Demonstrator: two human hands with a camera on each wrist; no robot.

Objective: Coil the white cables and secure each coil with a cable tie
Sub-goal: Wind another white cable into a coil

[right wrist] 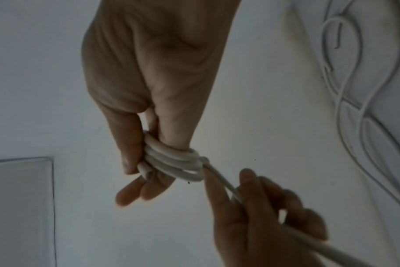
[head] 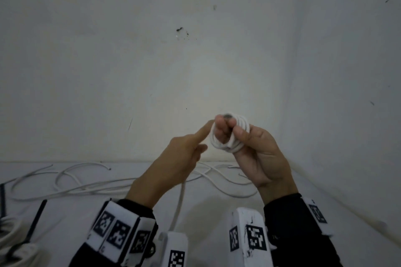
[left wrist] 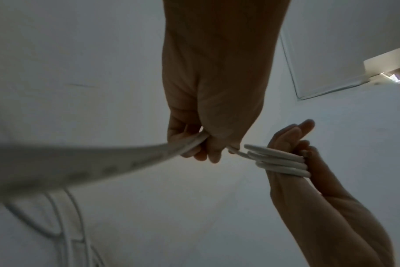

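Wound round the right hand [head: 258, 154], a white cable coil [head: 230, 134]; the left hand [head: 184, 154] grips its trailing strand.

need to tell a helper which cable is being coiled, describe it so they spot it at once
Start at the right hand, raised before the wall. The white cable loops around its fingers and runs through the left hand. The other cables lie loose on the surface.
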